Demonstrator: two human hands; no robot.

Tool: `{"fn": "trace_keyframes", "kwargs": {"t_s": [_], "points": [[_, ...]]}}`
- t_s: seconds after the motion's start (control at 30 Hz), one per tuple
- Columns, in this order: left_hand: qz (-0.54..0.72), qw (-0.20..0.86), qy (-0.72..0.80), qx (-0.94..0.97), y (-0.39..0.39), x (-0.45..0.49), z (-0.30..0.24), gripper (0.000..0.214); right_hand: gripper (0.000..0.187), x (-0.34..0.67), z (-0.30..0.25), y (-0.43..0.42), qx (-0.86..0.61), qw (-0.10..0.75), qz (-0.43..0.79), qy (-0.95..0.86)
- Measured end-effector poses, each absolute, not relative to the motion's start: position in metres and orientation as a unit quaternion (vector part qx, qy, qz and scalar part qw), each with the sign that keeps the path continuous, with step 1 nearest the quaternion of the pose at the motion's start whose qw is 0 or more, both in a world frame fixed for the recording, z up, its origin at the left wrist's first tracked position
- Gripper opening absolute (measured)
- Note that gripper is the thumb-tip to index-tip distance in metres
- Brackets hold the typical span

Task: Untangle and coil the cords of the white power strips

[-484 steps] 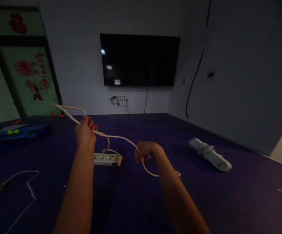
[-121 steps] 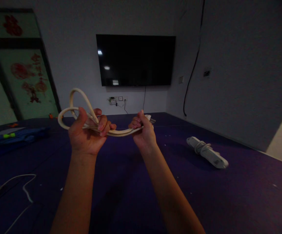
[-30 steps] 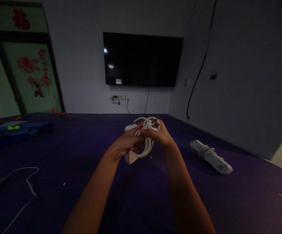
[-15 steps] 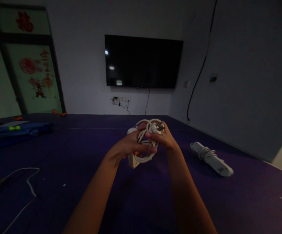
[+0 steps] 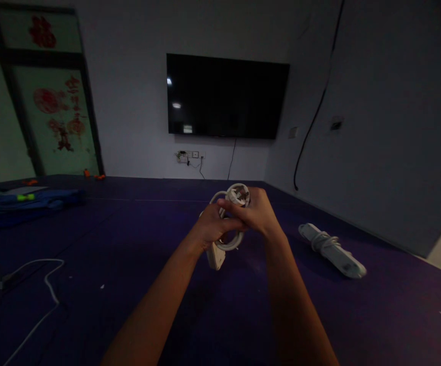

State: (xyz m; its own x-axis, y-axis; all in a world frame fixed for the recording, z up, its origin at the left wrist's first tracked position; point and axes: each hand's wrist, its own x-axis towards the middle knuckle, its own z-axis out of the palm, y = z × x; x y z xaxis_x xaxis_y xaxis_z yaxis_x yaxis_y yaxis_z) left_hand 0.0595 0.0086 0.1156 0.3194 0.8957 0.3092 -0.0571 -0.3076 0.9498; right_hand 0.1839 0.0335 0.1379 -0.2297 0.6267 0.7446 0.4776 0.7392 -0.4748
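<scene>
Both hands hold a white power strip [image 5: 216, 257] with its cord wound in loops, up in front of me at the middle of the view. My left hand [image 5: 213, 224] is closed around the strip and the coiled cord [image 5: 231, 245]. My right hand [image 5: 254, 211] grips the cord near the plug [image 5: 238, 195], its thumb reaching across to the left hand. The plug's prongs point upward beside the right fingers. Part of the strip and several fingertips are hidden behind the hands.
A second white power strip [image 5: 333, 251], cord wrapped round it, lies on the purple floor [image 5: 251, 315] at right. A thin white cable [image 5: 51, 290] trails at left. Blue cloth [image 5: 49, 206] lies farther back. A television [image 5: 226, 96] hangs above wall sockets [image 5: 192, 154].
My right hand has turned and drawn closer to the left, its thumb now over the cord. The plug has tipped upward, and the strip's lower end has swung slightly right and down.
</scene>
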Motion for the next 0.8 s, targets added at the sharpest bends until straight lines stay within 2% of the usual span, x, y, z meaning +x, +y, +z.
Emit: {"fn": "trace_keyframes", "kwargs": {"t_s": [0.07,0.23,0.37,0.5,0.7,0.8], "points": [[0.512,0.473,0.32,0.642,0.007,0.061,0.117,0.015,0.043,0.185,0.139,0.033,-0.325,0.519,0.109,-0.783],[0.54,0.415,0.316,0.661,0.006,0.06,0.12,0.021,0.066,0.194,0.138,0.034,-0.228,0.515,0.291,-0.773],[0.557,0.435,0.299,0.641,0.012,0.054,0.12,0.029,0.048,0.199,0.139,0.039,-0.186,0.552,0.349,-0.734],[0.562,0.468,0.292,0.617,0.017,0.049,0.118,0.032,0.031,0.192,0.139,0.043,-0.187,0.572,0.341,-0.722],[0.57,0.454,0.313,0.609,0.021,0.05,0.116,0.038,0.018,0.166,0.134,0.045,-0.246,0.672,0.207,-0.667],[0.588,0.431,0.312,0.609,0.026,0.052,0.112,0.041,0.017,0.159,0.133,0.043,-0.284,0.703,0.169,-0.63]]}}
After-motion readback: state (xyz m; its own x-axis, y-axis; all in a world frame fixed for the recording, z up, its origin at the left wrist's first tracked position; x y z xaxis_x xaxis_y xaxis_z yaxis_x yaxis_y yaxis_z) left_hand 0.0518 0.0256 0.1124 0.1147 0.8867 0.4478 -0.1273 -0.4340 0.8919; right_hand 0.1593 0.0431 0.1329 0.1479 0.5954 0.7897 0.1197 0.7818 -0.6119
